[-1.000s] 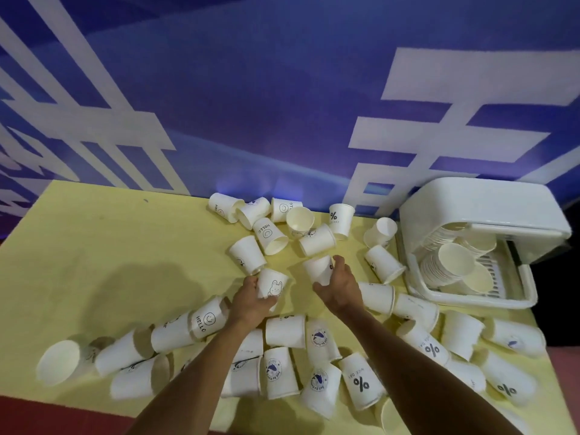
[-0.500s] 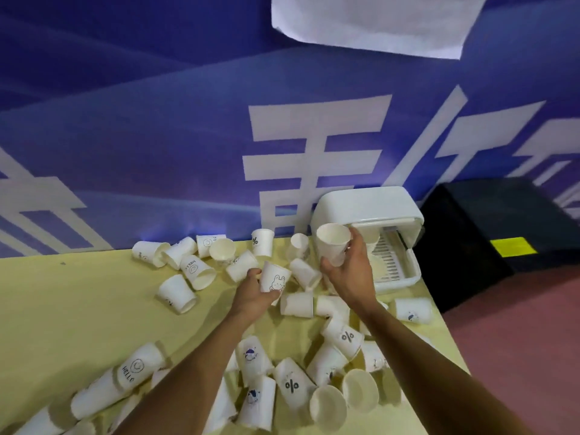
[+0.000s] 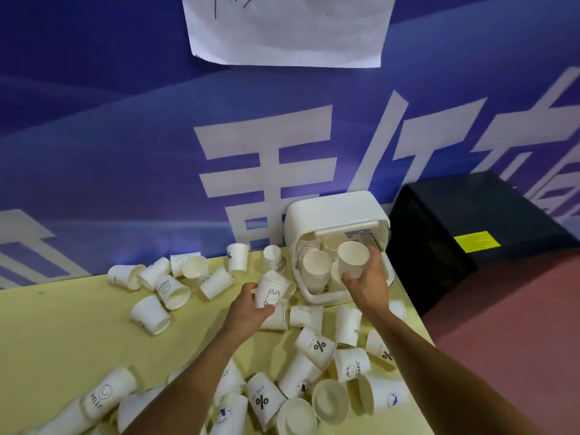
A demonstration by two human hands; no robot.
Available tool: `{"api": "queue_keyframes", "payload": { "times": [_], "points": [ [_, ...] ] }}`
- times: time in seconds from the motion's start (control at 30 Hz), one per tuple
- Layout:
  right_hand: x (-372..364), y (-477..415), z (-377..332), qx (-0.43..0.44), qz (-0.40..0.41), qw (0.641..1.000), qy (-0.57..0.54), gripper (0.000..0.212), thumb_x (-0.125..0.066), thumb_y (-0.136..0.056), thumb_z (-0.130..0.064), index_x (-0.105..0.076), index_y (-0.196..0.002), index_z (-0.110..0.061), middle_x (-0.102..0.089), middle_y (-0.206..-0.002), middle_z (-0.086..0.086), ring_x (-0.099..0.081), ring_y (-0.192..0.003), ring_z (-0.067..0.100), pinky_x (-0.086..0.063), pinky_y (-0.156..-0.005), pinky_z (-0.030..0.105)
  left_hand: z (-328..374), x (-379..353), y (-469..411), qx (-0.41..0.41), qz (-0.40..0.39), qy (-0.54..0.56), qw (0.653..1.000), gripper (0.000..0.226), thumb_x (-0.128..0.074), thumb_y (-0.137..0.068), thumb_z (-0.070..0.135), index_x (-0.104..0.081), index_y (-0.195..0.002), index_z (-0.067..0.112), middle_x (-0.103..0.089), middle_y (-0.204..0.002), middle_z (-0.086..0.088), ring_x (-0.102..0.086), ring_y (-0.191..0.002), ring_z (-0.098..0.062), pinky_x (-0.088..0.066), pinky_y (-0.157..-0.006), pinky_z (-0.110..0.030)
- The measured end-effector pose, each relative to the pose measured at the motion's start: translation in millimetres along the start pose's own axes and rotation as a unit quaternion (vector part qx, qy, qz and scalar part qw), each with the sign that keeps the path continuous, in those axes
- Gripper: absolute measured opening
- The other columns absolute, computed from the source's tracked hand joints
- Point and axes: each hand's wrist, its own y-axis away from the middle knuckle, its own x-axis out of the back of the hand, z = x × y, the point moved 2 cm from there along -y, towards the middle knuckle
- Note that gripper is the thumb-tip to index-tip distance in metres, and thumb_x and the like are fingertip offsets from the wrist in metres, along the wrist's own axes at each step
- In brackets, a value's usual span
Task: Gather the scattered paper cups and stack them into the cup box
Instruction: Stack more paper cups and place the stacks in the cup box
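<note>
White paper cups (image 3: 163, 290) lie scattered beside the part-filled cup box (image 3: 337, 211).

hands (image 3: 248, 312): 2 | cup box (image 3: 332, 215): 1 | loose paper cups (image 3: 150, 313): roughly 30 | wall sheet (image 3: 288, 26): 1 | black case (image 3: 480, 233): 1

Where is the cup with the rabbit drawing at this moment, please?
In the head view, the rabbit cup is held in the left hand above the yellow table, just left of the white cup box.

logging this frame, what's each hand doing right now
Left hand: closed on the bunny cup above the table.
Right hand: closed on a plain cup at the cup box opening.
</note>
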Motion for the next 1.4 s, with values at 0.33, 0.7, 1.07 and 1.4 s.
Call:
{"api": "queue_keyframes", "payload": {
  "times": [0.33,0.7,1.07,1.4],
  "points": [
    [-26,-16,18,-0.007,-0.032,0.998,0.048,0.082,-0.075,-0.081,-0.016,-0.027,-0.148,-0.018,-0.051,-0.141,0.012,-0.052,-0.127,0.033,-0.047,-0.098,0.041,-22,3,13,0.019,0.014,0.006,1.0,0.061,-0.073,-0.082,0.026,-0.042,-0.134,0.02,-0.061,-0.107,0.001,-0.063,-0.095,-0.017,-0.051,-0.08,-0.032],
    [-29,3,5,0.023,-0.028,0.997,0.07,0.053,-0.067,-0.089,-0.029,-0.051,-0.137,-0.011,-0.059,-0.132,0.007,-0.057,-0.119,0.023,-0.049,-0.098,0.04,-16,8,18,0.013,0.018,0.04,0.999,0.061,-0.074,-0.082,0.028,-0.044,-0.135,0.022,-0.061,-0.114,0.002,-0.062,-0.098,-0.013,-0.05,-0.078,-0.027],
    [-55,45,-35,0.008,-0.227,0.972,-0.066,0.053,-0.074,-0.08,-0.059,-0.064,-0.118,-0.022,-0.07,-0.097,-0.01,-0.067,-0.087,0.001,-0.056,-0.082,0.024,18,0,20,-0.038,-0.032,0.076,0.996,0.06,-0.076,-0.079,0.037,-0.047,-0.131,0.026,-0.06,-0.122,0.01,-0.066,-0.098,-0.011,-0.055,-0.086,-0.036],
    [-47,53,-32,-0.023,-0.236,0.967,-0.094,0.052,-0.081,-0.078,-0.045,-0.061,-0.121,-0.022,-0.07,-0.099,-0.011,-0.067,-0.086,0.004,-0.049,-0.07,0.014,21,-18,24,-0.054,-0.095,0.1,0.989,0.061,-0.081,-0.071,0.04,-0.052,-0.124,0.033,-0.062,-0.119,0.012,-0.065,-0.102,-0.011,-0.055,-0.091,-0.036]
  ]
}}
